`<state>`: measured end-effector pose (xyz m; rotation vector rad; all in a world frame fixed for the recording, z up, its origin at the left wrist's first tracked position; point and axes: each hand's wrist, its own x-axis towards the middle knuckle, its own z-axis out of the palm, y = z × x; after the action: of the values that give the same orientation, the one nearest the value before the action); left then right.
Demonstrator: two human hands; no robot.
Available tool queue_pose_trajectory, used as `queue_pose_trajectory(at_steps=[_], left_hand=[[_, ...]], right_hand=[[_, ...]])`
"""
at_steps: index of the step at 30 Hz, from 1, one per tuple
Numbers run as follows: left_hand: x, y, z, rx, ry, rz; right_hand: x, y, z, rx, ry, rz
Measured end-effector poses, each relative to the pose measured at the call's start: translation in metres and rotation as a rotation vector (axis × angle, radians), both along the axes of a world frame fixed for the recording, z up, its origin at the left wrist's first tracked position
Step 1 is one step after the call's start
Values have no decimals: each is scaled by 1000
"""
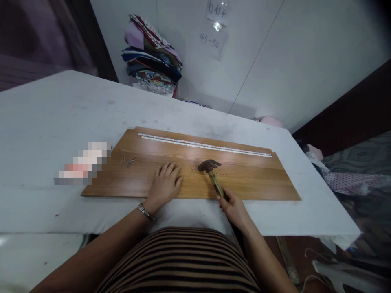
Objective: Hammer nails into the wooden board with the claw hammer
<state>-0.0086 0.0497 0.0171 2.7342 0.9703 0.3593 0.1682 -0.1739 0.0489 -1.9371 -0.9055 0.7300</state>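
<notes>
A long brown wooden board (250, 179) lies flat on the white-covered table in front of me. My left hand (165, 183) rests on it, palm down and fingers spread. In my right hand (232, 206) is a claw hammer (216, 182), gripped by its handle. The rusty head is over the middle of the board; whether it touches the wood I cannot tell. A row of small dark nails or marks (222, 174) runs beside the head. Several loose nails (131, 161) lie on the board's left part, beyond my left hand.
Two white measuring strips (204, 145) run along the board's far side. A blurred-out item (85, 162) lies left of the board on the white tablecloth (61, 122). Folded clothes (152, 53) are stacked at the back by the wall. A white plastic stool (342, 276) stands low at the right.
</notes>
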Motion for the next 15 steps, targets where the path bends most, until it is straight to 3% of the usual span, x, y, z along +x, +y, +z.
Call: queue_pose_trajectory(at_steps=[15], left_hand=[[0, 1, -1, 21, -15, -2]], right_hand=[[1, -1, 5, 34, -9, -23]])
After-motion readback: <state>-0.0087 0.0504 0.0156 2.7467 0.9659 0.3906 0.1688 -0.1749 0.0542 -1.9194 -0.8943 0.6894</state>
